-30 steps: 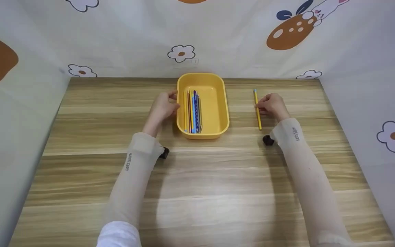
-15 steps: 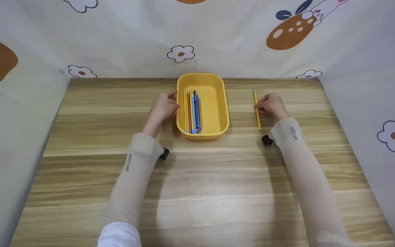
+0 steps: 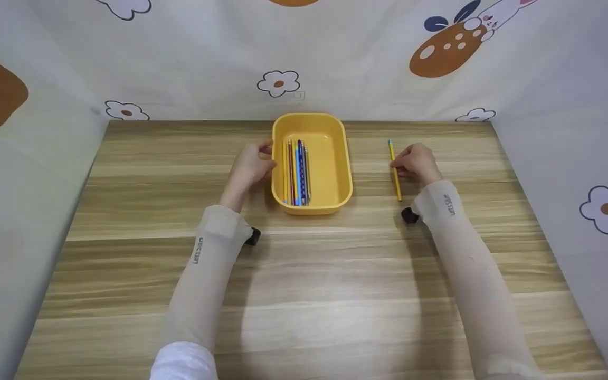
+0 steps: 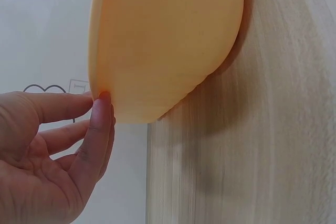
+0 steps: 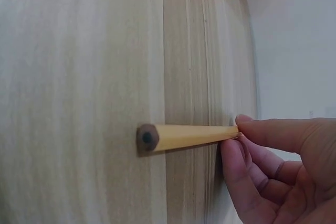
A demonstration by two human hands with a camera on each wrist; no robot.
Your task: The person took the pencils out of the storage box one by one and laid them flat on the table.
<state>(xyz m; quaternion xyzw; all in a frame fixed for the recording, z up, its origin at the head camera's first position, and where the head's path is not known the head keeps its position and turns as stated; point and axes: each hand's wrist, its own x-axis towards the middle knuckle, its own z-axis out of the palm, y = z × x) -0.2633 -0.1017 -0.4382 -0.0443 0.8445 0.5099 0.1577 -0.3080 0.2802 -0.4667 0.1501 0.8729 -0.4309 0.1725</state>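
A yellow plastic bin (image 3: 330, 174) stands at the back middle of the table, with several pencils (image 3: 297, 174) lying side by side along its left half. My left hand (image 3: 252, 162) pinches the bin's left rim between thumb and fingers, as the left wrist view shows on the bin wall (image 4: 163, 40). To the right of the bin, my right hand (image 3: 418, 162) pinches a yellow pencil (image 3: 395, 177) near its middle. This pencil has a blue far end, and its flat unsharpened near end points at the camera in the right wrist view (image 5: 194, 136).
The wood-grain table (image 3: 325, 295) is bordered by pale cloth walls (image 3: 203, 68) printed with flowers and a rabbit. A black wrist camera (image 3: 410, 215) sits under the right sleeve, another black camera (image 3: 253, 236) under the left.
My right hand and the yellow pencil have shifted very slightly to the left. The left hand and the bin have stayed in place.
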